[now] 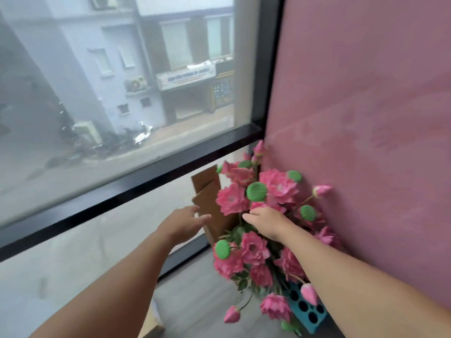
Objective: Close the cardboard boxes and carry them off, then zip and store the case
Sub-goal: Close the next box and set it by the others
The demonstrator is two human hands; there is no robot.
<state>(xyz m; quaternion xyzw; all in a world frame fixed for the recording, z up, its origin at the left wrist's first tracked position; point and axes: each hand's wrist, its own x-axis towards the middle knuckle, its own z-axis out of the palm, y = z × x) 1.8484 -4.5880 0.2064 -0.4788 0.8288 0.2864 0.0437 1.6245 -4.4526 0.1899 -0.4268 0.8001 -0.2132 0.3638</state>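
A brown cardboard box stands in the corner between the window and the pink wall, with its flaps raised and most of its body hidden behind pink artificial flowers. My left hand reaches toward the near flap with fingers stretched out, at or just short of the cardboard. My right hand rests among the flowers, fingers loosely bent against a bloom; whether it grips a stem is hidden. No case is in view.
A large window with a black frame fills the left. A pink wall closes the right. A teal holder with round holes sits below the flowers. Grey floor lies in front, with a cardboard edge at the bottom.
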